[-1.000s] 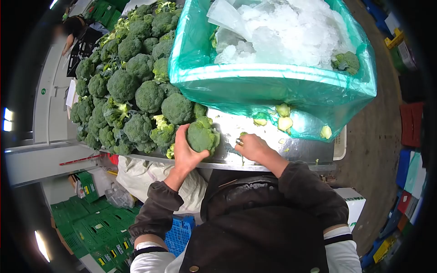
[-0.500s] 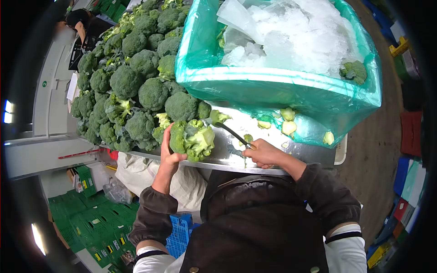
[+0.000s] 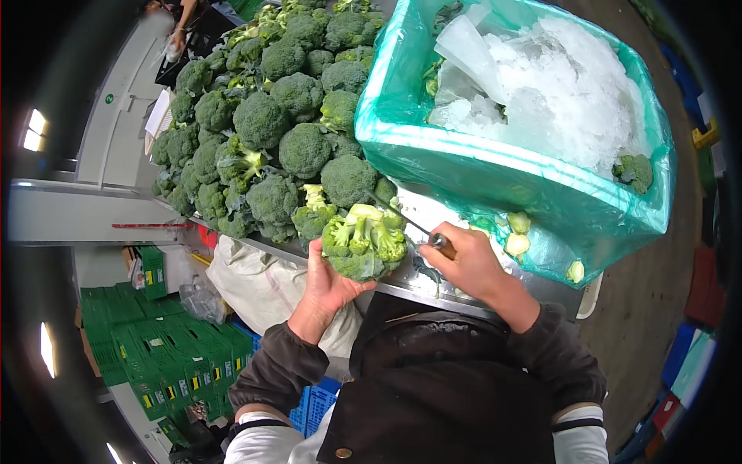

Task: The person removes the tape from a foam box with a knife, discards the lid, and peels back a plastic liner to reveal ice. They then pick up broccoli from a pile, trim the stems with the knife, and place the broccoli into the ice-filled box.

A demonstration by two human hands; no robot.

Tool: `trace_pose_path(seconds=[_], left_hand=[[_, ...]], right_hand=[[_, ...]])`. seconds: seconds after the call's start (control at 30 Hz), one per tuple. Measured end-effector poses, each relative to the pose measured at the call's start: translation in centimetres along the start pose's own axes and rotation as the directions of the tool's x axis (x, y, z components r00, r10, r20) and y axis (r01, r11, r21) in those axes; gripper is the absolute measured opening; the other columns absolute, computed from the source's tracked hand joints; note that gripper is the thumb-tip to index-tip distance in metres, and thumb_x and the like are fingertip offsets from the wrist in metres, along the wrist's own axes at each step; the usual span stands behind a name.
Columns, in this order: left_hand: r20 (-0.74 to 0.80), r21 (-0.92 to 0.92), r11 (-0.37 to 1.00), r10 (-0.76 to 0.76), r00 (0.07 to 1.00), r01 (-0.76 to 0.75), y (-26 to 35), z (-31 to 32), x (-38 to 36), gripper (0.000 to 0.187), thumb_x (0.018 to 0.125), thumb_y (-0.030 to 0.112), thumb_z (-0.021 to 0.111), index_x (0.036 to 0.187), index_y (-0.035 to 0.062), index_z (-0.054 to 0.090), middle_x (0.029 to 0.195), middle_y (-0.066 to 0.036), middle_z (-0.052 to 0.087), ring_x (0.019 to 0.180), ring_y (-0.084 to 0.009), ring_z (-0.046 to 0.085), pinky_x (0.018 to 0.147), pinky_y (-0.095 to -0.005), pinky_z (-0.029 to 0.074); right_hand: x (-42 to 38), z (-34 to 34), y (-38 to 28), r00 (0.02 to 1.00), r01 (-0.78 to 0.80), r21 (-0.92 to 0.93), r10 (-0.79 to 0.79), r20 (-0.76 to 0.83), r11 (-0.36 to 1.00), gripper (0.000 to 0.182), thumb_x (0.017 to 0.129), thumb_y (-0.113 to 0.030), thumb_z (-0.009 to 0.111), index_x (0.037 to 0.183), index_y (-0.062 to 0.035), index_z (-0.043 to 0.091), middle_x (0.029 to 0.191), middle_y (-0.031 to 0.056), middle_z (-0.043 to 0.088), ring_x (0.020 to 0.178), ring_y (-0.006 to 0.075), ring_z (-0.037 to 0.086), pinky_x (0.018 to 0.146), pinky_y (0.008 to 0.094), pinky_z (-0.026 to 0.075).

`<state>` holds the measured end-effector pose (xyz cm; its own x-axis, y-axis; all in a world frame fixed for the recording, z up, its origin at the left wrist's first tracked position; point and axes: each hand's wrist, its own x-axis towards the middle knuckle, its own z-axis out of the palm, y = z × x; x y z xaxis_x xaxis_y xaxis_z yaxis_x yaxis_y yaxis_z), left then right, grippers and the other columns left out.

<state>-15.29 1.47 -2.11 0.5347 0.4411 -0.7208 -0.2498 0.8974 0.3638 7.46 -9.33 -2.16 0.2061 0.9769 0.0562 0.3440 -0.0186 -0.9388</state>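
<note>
My left hand (image 3: 328, 288) holds a broccoli head (image 3: 365, 246) from below and the left, its cut stem and pale branches facing up. In my right hand (image 3: 468, 263) is the dark handle of a knife (image 3: 407, 220), whose blade points up and left, just beyond the held broccoli. Behind them a large heap of broccoli (image 3: 261, 121) covers the left part of the metal table (image 3: 421, 209). Cut stem pieces (image 3: 517, 244) lie on the table and the green plastic at the right.
A box lined with green plastic (image 3: 495, 151) holds ice (image 3: 568, 89) and some broccoli. Green crates (image 3: 158, 348) stack at the lower left, near a white sack (image 3: 251, 278). Another person's hand (image 3: 178, 39) shows at the upper left, by a black crate.
The held broccoli has turned so its stem side faces up, and my left hand is now more beneath it. The view has shifted, moving the heap and box rightward in the picture.
</note>
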Motion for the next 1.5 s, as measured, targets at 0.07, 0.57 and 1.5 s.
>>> trace_pose_path(seconds=[0.07,0.57,1.5], left_hand=[[0.027,-0.001,1.000,-0.017,1.000,0.017,0.0,-0.1,0.0,0.069,0.081,0.059,0.040,0.129,0.0105,0.044,0.125,-0.015,0.051,0.102,-0.0382,0.057,0.065,-0.0476,0.050],[0.096,0.306,0.951,-0.069,0.993,0.037,0.9,-3.5,0.4,0.052,0.081,0.043,0.046,0.122,0.0105,0.049,0.111,-0.013,0.060,0.086,-0.0293,0.062,0.066,-0.0459,0.051],[-0.028,0.356,0.070,0.998,0.064,-0.932,40.5,-1.8,5.1,0.023,0.088,0.010,0.055,0.108,-0.0019,0.055,0.098,-0.017,0.066,0.081,-0.0291,0.068,0.056,-0.0323,0.057]], right_hand=[[0.9,0.6,-0.7,0.998,0.059,-0.003,-0.059,0.000,0.998,0.018,0.080,-0.014,0.066,0.094,-0.0051,0.059,0.061,0.0108,0.056,0.052,0.0212,0.056,0.049,0.0311,0.042],[3.8,4.4,0.7,0.879,-0.270,0.788,0.476,-0.033,0.553,0.025,0.088,-0.019,0.057,0.071,-0.0073,0.043,0.049,0.0003,0.044,0.032,0.0095,0.038,0.030,0.0264,0.030],[-3.8,2.7,6.5,0.890,-0.455,-0.185,0.441,-0.116,0.871,0.024,0.080,-0.024,0.069,0.086,-0.0016,0.063,0.055,0.0119,0.054,0.048,0.0210,0.054,0.051,0.0350,0.044]])
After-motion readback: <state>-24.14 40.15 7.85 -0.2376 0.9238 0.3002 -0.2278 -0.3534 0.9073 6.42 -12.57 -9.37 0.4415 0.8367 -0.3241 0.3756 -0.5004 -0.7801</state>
